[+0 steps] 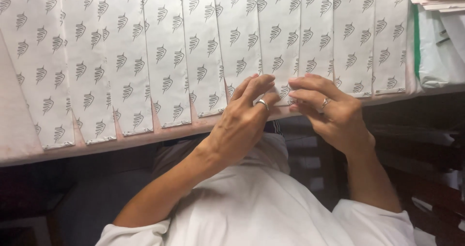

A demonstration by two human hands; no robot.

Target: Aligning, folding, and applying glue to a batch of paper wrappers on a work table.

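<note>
Right at the table's near edge (pixel 97 146), both hands pinch the bottom end of one paper strip (pixel 280 37). It is white, printed with rows of small grey leaf-like marks, and lies in an overlapping row of like strips (pixel 121 57). Left hand (pixel 242 120) and right hand (pixel 329 110), each wearing a ring, have fingertips closed on its lower edge.

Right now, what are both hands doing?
Left hand: fingers curled, pinching the printed paper sheet at its lower edge.
Right hand: pinching the same edge.
</note>
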